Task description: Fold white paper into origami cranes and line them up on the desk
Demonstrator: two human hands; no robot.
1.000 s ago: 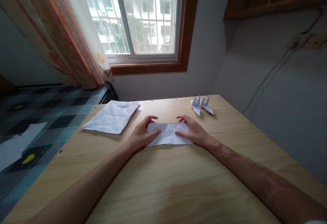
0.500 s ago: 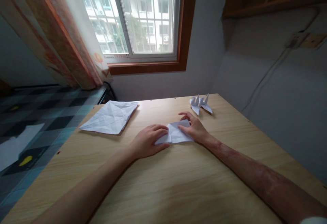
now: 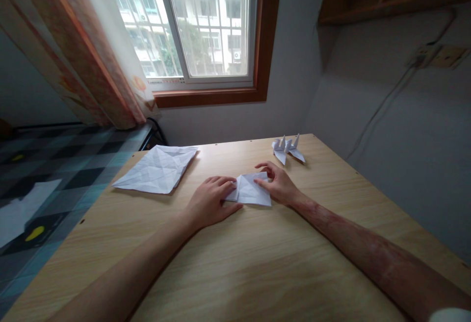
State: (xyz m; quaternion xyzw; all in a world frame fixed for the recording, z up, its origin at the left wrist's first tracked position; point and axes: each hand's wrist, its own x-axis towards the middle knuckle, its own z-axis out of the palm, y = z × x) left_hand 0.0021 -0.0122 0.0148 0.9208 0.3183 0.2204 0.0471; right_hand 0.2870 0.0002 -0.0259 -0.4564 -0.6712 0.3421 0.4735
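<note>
A small folded sheet of white paper lies on the wooden table in front of me, with a crease running across it. My left hand rests on its left end, fingers curled over the top and thumb stretched along the near side. At the right edge, my right hand has its thumb on the paper's top face, while the fingers curve around behind. The fingertips under the paper are hidden. Two folded paper cranes stand beyond my right hand.
Creased white paper sheets are stacked at the table's far left. Left of the table, a bed with a checked cover holds another white paper. A window is ahead, and a wall with a socket is at right.
The paper's right part has shifted slightly left and its near right corner now shows clear of my right hand. Both hands stay nearly in place; the view has shifted slightly.
</note>
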